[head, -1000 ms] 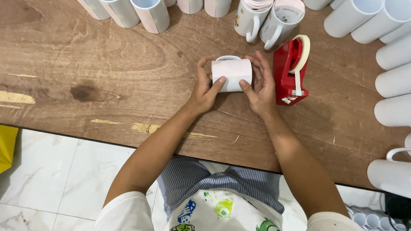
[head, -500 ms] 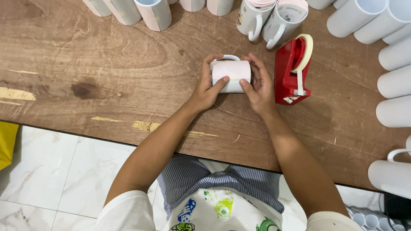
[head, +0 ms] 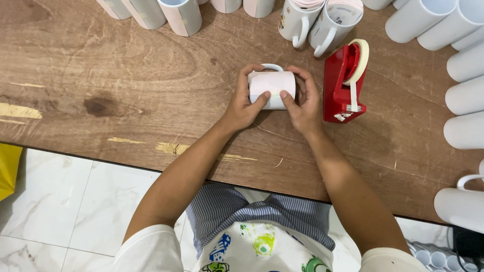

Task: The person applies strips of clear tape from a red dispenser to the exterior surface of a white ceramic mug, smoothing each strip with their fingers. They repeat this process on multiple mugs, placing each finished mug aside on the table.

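The white mug (head: 273, 88) lies partly covered by the left hand (head: 243, 103) and right hand (head: 302, 103); its mouth and most of its handle are hidden. Wrapped mugs (head: 181, 14) along the top edge are cut off, as are white mugs (head: 466, 95) at the right edge. The print on the mugs behind the red tape dispenser (head: 344, 83) is too small to tell.

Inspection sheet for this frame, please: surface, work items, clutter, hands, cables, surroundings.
Surface: wooden table, dark stain, yellowish marks near front edge.
Work items: white mug on its side, paper wrapped round it; red tape dispenser beside it.
Clutter: more mugs at the back, white tubes on the right.
Hands: left hand and right hand both grip the mug.
Cables: nothing seen.
Surroundings: marble floor, yellow thing at left edge.
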